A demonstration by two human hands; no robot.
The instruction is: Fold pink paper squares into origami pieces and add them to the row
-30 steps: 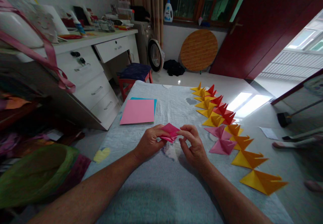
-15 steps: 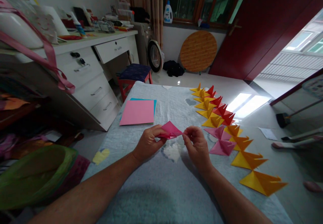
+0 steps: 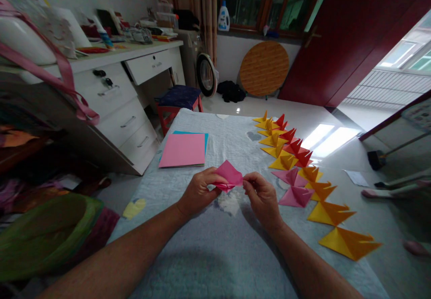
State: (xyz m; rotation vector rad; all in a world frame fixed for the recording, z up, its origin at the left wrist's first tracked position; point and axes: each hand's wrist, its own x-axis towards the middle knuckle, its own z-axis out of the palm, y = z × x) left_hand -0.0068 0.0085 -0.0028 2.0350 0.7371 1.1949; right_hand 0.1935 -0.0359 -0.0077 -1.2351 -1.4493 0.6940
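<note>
A bright pink folded origami paper [image 3: 229,173] is held up over the cloth-covered table [image 3: 215,254]. My left hand [image 3: 199,190] pinches its left side between thumb and fingers. At its right tip, the thumb and fingertips of my right hand [image 3: 261,198] are closed on the paper. To the left and beyond lies a stack of square paper sheets [image 3: 183,150], pink on top with blue peeking out. Two lighter pink paper cranes [image 3: 296,196] sit just right of my right hand.
Rows of yellow and orange paper cranes [image 3: 348,243] and red paper cranes [image 3: 296,146] run along the table's right side. A green-rimmed bin [image 3: 90,213] stands at lower left. Past the table are a stool [image 3: 180,97] and a white desk [image 3: 114,97].
The right end of the pink paper has gone from a narrow point to a wider, blunter shape. Both hands keep their hold and have barely shifted.
</note>
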